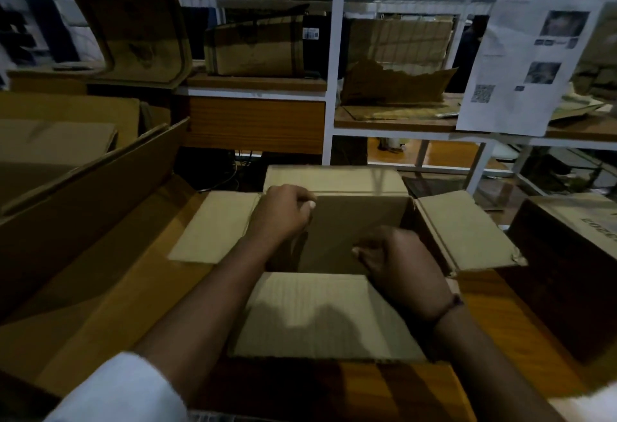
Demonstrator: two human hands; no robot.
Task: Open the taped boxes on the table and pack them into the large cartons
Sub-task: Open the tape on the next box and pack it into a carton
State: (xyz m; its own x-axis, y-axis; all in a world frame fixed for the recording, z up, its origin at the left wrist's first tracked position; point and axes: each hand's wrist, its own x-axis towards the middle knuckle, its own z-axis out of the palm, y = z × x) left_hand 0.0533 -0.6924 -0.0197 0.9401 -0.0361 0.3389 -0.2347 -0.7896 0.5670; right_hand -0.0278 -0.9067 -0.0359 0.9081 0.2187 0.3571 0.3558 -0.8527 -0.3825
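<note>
Trouble would be the open brown cardboard box (329,314) at mid-frame skidding on the wooden surface (497,318) if I tug unevenly, my left hand (282,213) and right hand (402,263) curled inside its rim, whether gripping I cannot tell.
</note>
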